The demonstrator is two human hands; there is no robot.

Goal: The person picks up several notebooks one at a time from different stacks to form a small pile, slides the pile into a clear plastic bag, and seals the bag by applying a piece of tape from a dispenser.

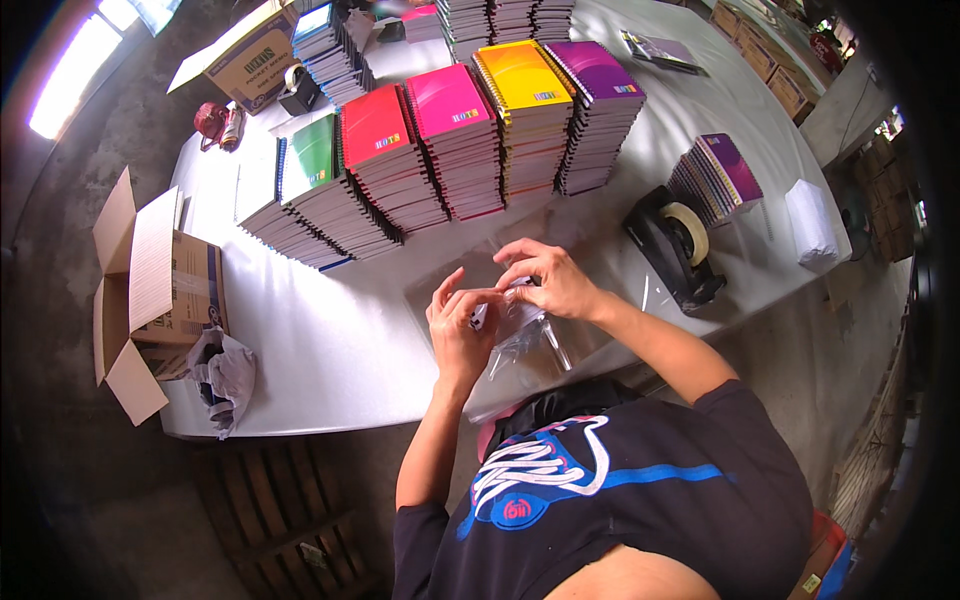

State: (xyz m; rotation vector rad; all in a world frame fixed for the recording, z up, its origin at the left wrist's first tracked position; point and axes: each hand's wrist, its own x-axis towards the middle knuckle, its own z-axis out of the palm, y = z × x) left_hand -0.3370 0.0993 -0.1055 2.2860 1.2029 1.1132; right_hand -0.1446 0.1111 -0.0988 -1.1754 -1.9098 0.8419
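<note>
Head view: left hand and right hand, narrow grip on clear plastic, lettered notebooks beyond.

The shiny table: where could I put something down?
Biggest patch: the table between the white bag and the left hand. Smaller: between the tall purple stack and the little purple notebooks. Crowded: around the right hand, clear plastic and big tape dispenser.

Left grip beside right grip
</note>
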